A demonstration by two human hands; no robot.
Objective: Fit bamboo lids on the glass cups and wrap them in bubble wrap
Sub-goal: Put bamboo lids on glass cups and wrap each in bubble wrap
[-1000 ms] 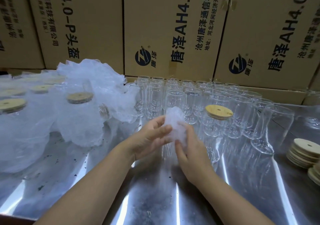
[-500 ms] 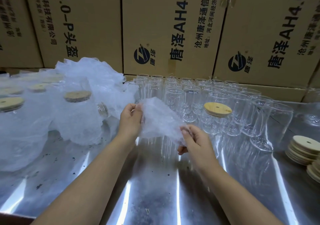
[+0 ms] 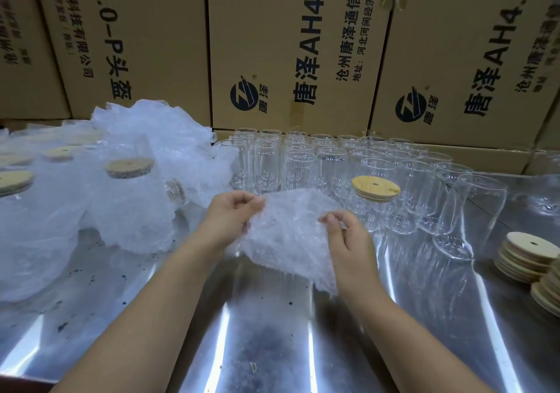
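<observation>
A sheet of bubble wrap (image 3: 288, 235) hangs spread between my hands above the steel table. My left hand (image 3: 227, 217) pinches its upper left edge and my right hand (image 3: 348, 241) pinches its right edge. Behind it stand several rows of empty glass cups (image 3: 300, 168). One cup in the front row carries a bamboo lid (image 3: 375, 188). Loose bamboo lids (image 3: 527, 256) lie stacked at the right edge. On the left stand several wrapped cups with lids (image 3: 127, 204).
The shiny steel table (image 3: 260, 332) stretches toward me. Big printed cardboard boxes (image 3: 291, 47) form a wall right behind the cups. A heap of loose bubble wrap (image 3: 157, 129) lies at the back left. One tall empty cup (image 3: 466, 214) stands nearest the lid stacks.
A second ago the bubble wrap was a crumpled wad between my hands. My hands have pulled apart and the sheet is now opened out wide.
</observation>
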